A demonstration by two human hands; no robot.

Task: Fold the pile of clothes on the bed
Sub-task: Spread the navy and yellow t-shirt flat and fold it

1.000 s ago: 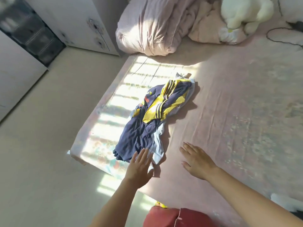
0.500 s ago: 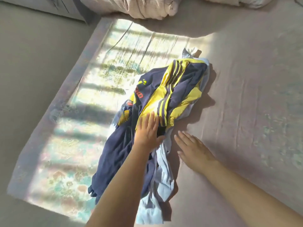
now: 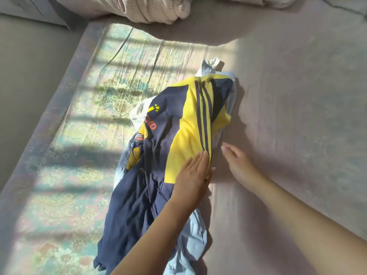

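Both flat: left grip [image 3: 193, 175], right grip [image 3: 237, 162]

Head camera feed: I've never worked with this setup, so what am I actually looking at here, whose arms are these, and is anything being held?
There is no machine here. The one view comes from a camera worn on a person's head, looking forward and down, so the two bare arms coming in from the bottom are the wearer's own. The surface is a bed with a patterned sheet, partly in striped sunlight. On it lies a crumpled pile of clothes: a navy and yellow shirt on top, with a light blue garment under it. The left hand lies flat on the shirt, fingers straight. The right hand rests open on the sheet just beside the pile. Neither hand grips anything. A bunched quilt lies at the far end.
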